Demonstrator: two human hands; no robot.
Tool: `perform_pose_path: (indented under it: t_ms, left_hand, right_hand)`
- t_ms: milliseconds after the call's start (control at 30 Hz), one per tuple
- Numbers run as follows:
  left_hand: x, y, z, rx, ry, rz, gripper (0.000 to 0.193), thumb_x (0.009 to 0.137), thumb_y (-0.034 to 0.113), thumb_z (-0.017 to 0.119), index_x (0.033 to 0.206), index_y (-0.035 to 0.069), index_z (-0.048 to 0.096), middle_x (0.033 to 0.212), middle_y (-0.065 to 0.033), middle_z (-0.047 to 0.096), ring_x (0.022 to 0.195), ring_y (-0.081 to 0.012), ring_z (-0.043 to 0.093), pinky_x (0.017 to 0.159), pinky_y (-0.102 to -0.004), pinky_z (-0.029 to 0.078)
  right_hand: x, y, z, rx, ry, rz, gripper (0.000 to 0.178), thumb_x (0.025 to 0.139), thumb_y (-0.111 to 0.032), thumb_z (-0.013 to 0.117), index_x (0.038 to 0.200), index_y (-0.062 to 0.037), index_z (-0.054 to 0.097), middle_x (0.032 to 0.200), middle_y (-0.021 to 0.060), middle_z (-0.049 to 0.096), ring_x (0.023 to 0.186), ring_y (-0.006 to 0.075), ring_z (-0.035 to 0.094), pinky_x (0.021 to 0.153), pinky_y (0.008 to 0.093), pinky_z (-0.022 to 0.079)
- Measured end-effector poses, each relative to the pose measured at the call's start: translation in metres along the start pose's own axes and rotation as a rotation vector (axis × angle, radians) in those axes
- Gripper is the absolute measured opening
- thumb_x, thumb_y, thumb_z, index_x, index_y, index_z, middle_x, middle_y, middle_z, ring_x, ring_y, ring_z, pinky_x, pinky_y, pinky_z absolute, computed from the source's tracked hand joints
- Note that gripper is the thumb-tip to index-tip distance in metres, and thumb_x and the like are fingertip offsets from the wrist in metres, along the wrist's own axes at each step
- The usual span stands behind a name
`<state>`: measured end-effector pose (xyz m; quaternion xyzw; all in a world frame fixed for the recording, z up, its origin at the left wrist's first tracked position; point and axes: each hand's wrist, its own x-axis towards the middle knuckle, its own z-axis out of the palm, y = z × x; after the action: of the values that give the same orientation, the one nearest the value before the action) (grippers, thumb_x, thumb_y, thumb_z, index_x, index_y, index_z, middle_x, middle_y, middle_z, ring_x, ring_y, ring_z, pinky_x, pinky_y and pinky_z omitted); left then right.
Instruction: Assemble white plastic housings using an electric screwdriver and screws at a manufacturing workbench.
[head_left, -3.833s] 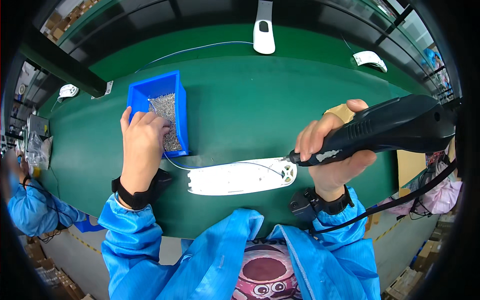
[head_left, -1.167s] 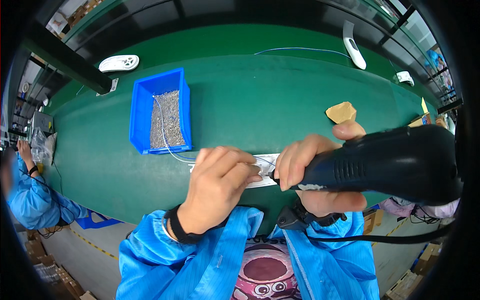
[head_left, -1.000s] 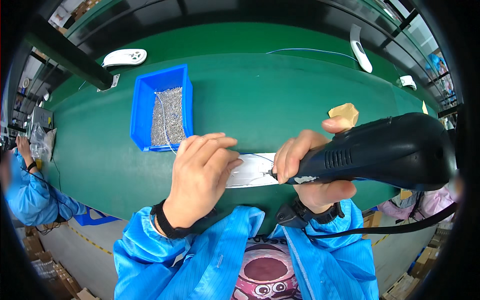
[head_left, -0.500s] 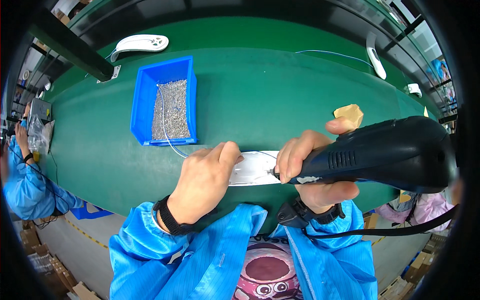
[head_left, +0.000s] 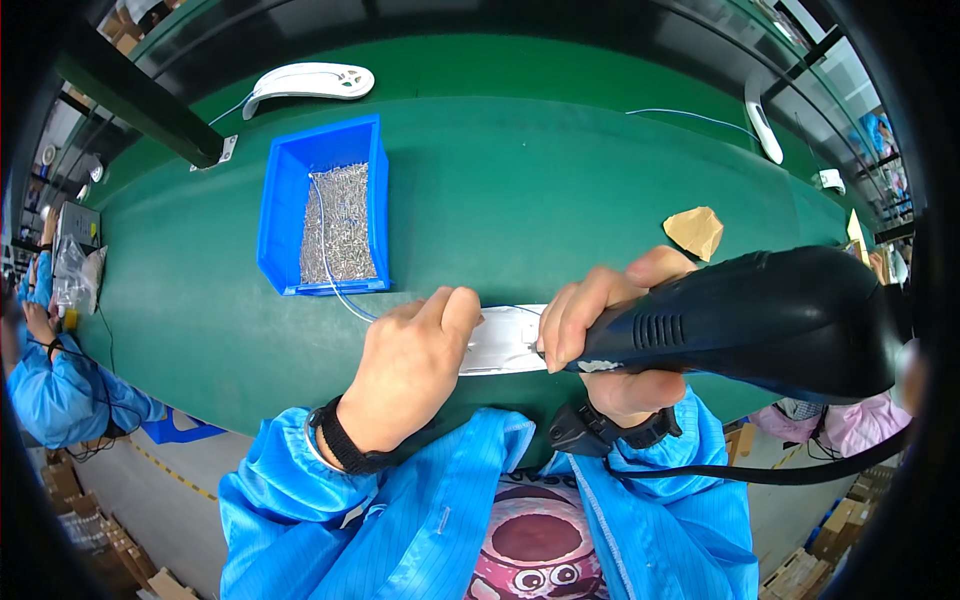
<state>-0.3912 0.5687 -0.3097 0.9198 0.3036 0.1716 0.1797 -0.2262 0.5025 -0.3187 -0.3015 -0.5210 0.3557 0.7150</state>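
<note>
A white plastic housing [head_left: 500,347] lies on the green table in front of me, with part of it covered by my hands. My left hand [head_left: 412,360] is closed over its left end. A thin white cable [head_left: 335,282] runs from beside that hand up into the blue bin. In my right hand [head_left: 590,325] is a black electric screwdriver [head_left: 740,318], held nearly level with the fingers wrapped round its front. Its bit points left and meets the inside of the housing near the fingertips; a screw there cannot be made out.
A blue bin [head_left: 268,215] of small silver screws [head_left: 342,225] stands left of centre. Brown paper [head_left: 694,233] lies at right. On the far belt are white curved parts [head_left: 312,80] with cables. A green post [head_left: 140,95] rises at left. Another person's blue sleeve [head_left: 60,395] shows far left.
The screwdriver and my right hand have shifted slightly left, the tool's rear dropping a little. The white parts at the back have moved right. My left hand stays on the housing.
</note>
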Motion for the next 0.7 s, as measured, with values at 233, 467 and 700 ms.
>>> perform_pose_path:
  t_ms: [233,467,700]
  left_hand:
    - [-0.003,0.000,0.004,0.007,-0.018,-0.061,0.011,0.072,0.001,0.057,0.078,0.005,0.049,0.068,-0.0092,0.054,0.062,-0.0275,0.058,0.056,-0.0368,0.048]
    - [-0.002,0.009,0.009,0.007,0.183,0.220,0.013,0.062,0.007,0.067,0.070,0.010,0.058,0.072,0.0008,0.054,0.075,-0.0175,0.052,0.086,-0.0416,0.038]
    - [0.001,0.015,0.014,-0.149,0.113,0.225,0.015,0.059,0.013,0.072,0.070,0.010,0.062,0.071,0.0011,0.053,0.076,-0.0153,0.051,0.094,-0.0448,0.029]
  right_hand:
    - [-0.004,-0.004,0.011,0.002,0.108,0.113,0.076,0.073,-0.066,0.048,0.115,-0.0085,0.024,0.062,0.0097,0.051,0.045,0.0174,0.051,0.044,0.0293,0.046]
    - [0.006,-0.004,0.001,0.119,-0.029,-0.143,0.080,0.075,-0.069,0.041,0.123,-0.0096,0.018,0.063,0.0082,0.050,0.045,0.0177,0.052,0.046,0.0302,0.048]
    - [0.008,-0.008,0.001,0.280,-0.033,-0.208,0.076,0.077,-0.064,0.046,0.123,-0.0107,0.018,0.068,0.0117,0.053,0.051,0.0212,0.056,0.054,0.0337,0.049]
